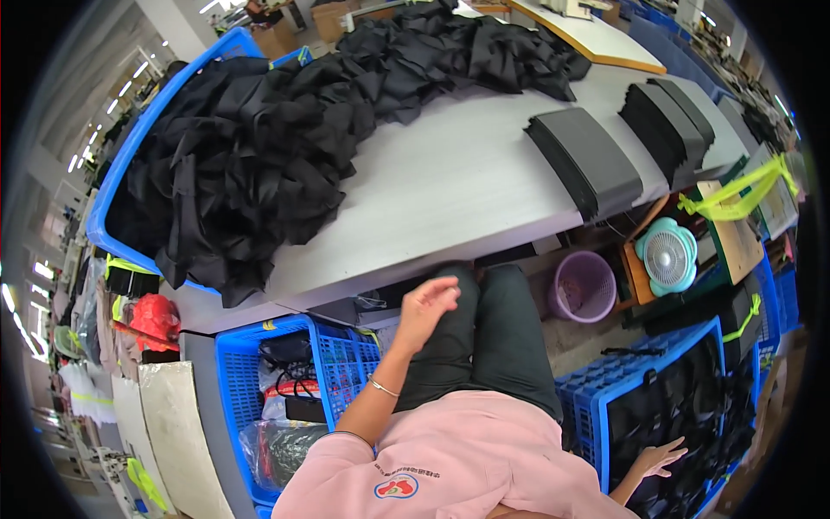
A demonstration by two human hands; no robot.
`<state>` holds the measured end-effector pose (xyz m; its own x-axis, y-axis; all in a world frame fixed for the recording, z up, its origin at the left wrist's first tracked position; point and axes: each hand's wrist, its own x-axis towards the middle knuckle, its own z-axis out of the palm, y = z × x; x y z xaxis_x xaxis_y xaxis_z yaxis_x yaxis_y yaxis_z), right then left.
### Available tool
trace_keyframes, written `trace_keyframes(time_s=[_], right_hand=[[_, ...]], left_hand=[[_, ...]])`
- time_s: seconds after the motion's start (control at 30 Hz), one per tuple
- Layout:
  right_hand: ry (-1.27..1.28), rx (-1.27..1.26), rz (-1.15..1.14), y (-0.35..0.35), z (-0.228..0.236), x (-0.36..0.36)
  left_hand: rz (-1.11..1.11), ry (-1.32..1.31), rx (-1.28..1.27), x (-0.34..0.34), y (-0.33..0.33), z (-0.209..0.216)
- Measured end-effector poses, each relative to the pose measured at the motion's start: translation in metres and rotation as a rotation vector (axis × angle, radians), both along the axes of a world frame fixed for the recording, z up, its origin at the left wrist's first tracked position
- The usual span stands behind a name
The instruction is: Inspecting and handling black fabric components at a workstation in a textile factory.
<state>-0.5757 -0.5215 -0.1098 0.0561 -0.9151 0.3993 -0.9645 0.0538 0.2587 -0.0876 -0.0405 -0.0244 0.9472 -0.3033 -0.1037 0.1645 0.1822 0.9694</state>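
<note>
My left hand [425, 304] hovers over my lap just below the front edge of the grey table [450, 182], fingers loosely curled and holding nothing. My right hand [659, 457] reaches down at the lower right with fingers spread, resting on black fabric inside a blue crate [605, 406]. A large heap of black fabric pieces [259, 147] covers the left and back of the table. Two neat stacks of dark grey pieces [588, 160] [670, 117] lie on the table's right side.
A blue bin [130, 147] holds part of the fabric heap at left. Another blue crate [333, 368] with cables and bags stands by my left knee. A purple basket [581, 285] and a small teal fan [667, 255] sit under the table at right.
</note>
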Motion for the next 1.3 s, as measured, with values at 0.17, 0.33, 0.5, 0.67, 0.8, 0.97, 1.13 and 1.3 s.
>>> trace_keyframes(time_s=[0.17,0.33,0.5,0.67,0.8,0.97,1.13,1.3], right_hand=[[-0.441,0.091,0.536,0.017,0.011,0.127],[-0.58,0.378,0.864,0.071,0.042,0.26],[-0.578,0.49,1.305,0.158,0.085,0.368],[-0.652,0.676,1.673,0.252,0.139,0.451],[-0.801,0.328,2.174,0.311,0.167,0.495],[-0.523,0.518,1.937,0.325,0.163,0.53],[-0.268,1.01,1.682,0.286,0.151,0.552],[-1.48,1.754,1.281,0.263,0.155,0.56]], left_hand=[[0.559,-0.561,0.259,0.106,0.049,0.066],[1.234,-0.927,0.628,0.206,0.116,0.138],[1.203,-0.7,0.824,0.27,0.155,0.17],[1.137,-1.131,0.843,0.248,0.115,0.171],[0.652,-0.974,0.676,0.171,0.039,0.156],[0.253,-1.013,0.538,0.082,-0.027,0.126],[-0.035,-0.66,0.34,0.034,-0.057,0.108],[-0.181,-0.491,0.266,-0.009,-0.077,0.086]])
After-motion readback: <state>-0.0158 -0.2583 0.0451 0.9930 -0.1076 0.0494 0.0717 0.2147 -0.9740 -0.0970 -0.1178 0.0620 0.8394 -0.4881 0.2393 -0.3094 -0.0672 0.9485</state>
